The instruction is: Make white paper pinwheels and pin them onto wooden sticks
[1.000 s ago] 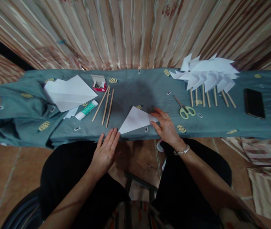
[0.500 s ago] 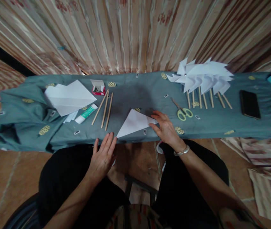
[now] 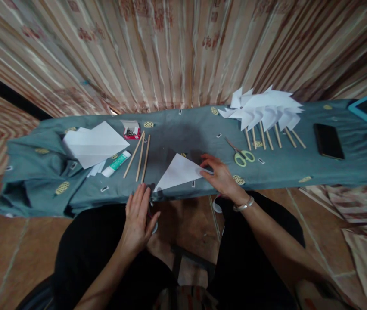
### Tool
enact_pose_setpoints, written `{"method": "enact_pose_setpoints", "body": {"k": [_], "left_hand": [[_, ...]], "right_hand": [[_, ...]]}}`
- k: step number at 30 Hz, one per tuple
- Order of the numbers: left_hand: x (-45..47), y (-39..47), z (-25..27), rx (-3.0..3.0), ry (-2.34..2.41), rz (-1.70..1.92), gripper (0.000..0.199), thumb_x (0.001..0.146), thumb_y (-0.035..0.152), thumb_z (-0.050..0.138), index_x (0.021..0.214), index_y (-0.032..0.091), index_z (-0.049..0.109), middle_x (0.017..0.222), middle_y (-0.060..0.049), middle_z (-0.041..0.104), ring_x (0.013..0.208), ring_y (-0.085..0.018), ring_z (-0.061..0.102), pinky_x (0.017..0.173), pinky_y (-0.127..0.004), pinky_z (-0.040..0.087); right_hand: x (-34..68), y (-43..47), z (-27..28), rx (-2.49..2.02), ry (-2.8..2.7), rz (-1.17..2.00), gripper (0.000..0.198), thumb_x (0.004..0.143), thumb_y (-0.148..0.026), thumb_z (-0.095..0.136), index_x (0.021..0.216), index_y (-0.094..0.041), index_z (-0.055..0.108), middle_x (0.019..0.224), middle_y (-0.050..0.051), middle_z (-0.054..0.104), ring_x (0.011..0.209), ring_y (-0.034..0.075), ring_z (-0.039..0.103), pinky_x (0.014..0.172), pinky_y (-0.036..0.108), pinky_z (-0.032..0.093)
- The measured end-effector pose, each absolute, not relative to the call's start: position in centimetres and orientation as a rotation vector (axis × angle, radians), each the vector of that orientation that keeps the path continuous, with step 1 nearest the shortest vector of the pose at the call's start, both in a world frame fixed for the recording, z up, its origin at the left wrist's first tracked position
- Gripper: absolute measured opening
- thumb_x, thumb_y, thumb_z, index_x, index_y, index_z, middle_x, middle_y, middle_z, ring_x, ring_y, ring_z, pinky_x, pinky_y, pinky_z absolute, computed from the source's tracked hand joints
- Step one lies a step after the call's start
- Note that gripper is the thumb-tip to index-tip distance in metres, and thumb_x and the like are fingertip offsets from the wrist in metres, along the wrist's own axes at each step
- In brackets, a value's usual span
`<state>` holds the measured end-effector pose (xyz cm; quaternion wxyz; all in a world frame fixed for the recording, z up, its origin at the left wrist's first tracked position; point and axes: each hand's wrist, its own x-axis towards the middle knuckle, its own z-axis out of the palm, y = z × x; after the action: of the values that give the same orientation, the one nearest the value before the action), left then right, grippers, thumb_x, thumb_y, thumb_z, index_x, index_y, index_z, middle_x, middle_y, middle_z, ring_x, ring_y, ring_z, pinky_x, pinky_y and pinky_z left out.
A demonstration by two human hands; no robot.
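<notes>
One paper triangle (image 3: 177, 173), long axis left-right: right tip touched by half-curled right hand (image 3: 221, 177), grip unclear; left hand (image 3: 137, 217) flat, empty, apart.

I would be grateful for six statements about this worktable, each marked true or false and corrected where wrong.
1. The right hand touches the white paper triangle. True.
2. The left hand grips the glue stick. False: that hand is open, and the glue stick lies on the tablecloth.
3. Three wooden sticks lie between the glue stick and the paper triangle. True.
4. The green-handled scissors lie left of the sticks. False: they lie to their right.
5. The small red-and-white box is open. True.
6. The paper pinwheels lie on the floor. False: they overlap in a row on the tablecloth.
</notes>
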<state>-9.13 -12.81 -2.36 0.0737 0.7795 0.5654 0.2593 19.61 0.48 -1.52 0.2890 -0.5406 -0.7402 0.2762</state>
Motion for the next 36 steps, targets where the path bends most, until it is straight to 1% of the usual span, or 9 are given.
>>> {"method": "enact_pose_setpoints", "body": {"k": [7,10,12,18,21,23,26,31,36], "left_hand": [[-8.0,-9.0,0.7,1.850,1.602,1.048,0.070,0.095,0.037,0.053,0.157,0.029,0.020,0.164,-0.010,0.025,0.150,-0.028,0.025,0.122,-0.046,0.024],[-7.2,-5.6,2.0,1.694,1.459,1.052,0.080,0.088,0.049,0.062,0.155,0.021,0.029,0.159,-0.014,0.035,0.148,-0.031,0.030,0.121,-0.049,0.023],[-6.5,-3.3,2.7,1.597,1.339,0.985,0.084,0.080,0.055,0.068,0.150,0.017,0.040,0.148,-0.017,0.051,0.139,-0.034,0.045,0.117,-0.050,0.032],[-4.0,1.3,3.4,1.457,1.230,0.794,0.057,0.076,0.055,0.067,0.116,0.016,0.072,0.105,-0.010,0.076,0.096,-0.031,0.070,0.080,-0.037,0.055],[-3.4,2.2,2.3,1.492,1.291,0.621,0.041,0.073,0.052,0.068,0.083,0.014,0.077,0.069,-0.003,0.071,0.066,-0.023,0.065,0.056,-0.028,0.045],[-3.2,2.4,1.4,1.449,1.335,0.593,0.040,0.071,0.053,0.067,0.071,0.014,0.073,0.058,-0.001,0.064,0.055,-0.019,0.058,0.050,-0.026,0.038],[-3.3,2.8,0.5,1.401,1.405,0.714,0.044,0.071,0.056,0.065,0.076,0.013,0.074,0.064,-0.004,0.067,0.059,-0.020,0.060,0.053,-0.027,0.041],[-3.1,3.6,1.3,1.611,1.541,0.919,0.039,0.080,0.050,0.060,0.094,0.016,0.074,0.089,-0.008,0.074,0.082,-0.025,0.068,0.073,-0.033,0.050],[-2.5,4.3,2.0,1.808,1.474,0.956,0.026,0.081,0.039,0.059,0.085,0.018,0.075,0.090,-0.006,0.072,0.083,-0.021,0.067,0.080,-0.031,0.052]], "right_hand": [[20.4,1.3,-0.1,-1.296,-1.763,0.864,0.008,0.080,-0.026,0.062,0.084,-0.021,0.068,0.131,0.010,0.064,0.120,0.026,0.061,0.108,0.045,0.040],[21.0,1.8,0.8,-1.260,-1.709,0.864,0.008,0.080,-0.028,0.064,0.083,-0.022,0.069,0.136,0.009,0.061,0.121,0.026,0.061,0.110,0.046,0.039],[21.4,2.1,1.2,-1.239,-1.688,0.836,0.007,0.079,-0.027,0.066,0.082,-0.022,0.069,0.137,0.008,0.061,0.123,0.027,0.060,0.110,0.047,0.039],[22.3,2.5,1.6,-1.200,-1.644,0.768,0.005,0.079,-0.024,0.066,0.083,-0.023,0.069,0.138,0.008,0.058,0.127,0.026,0.057,0.112,0.048,0.039],[22.2,2.5,1.6,-1.196,-1.602,0.742,0.005,0.080,-0.023,0.065,0.083,-0.023,0.069,0.139,0.007,0.058,0.126,0.025,0.058,0.113,0.049,0.038],[22.0,2.6,1.4,-1.213,-1.556,0.726,0.008,0.080,-0.024,0.065,0.087,-0.024,0.069,0.139,0.006,0.058,0.128,0.025,0.056,0.113,0.049,0.037],[21.4,2.7,1.3,-1.280,-1.365,0.731,0.021,0.083,-0.034,0.065,0.102,-0.025,0.069,0.136,0.008,0.060,0.128,0.025,0.056,0.108,0.048,0.044],[19.4,2.1,1.4,-1.269,-1.165,1.031,0.049,0.080,-0.056,0.068,0.117,-0.024,0.063,0.117,0.010,0.070,0.104,0.024,0.068,0.092,0.042,0.054],[17.3,1.7,1.5,-1.228,-1.147,1.268,0.059,0.065,-0.053,0.082,0.110,-0.021,0.060,0.095,0.007,0.075,0.085,0.025,0.071,0.077,0.039,0.058]]}}
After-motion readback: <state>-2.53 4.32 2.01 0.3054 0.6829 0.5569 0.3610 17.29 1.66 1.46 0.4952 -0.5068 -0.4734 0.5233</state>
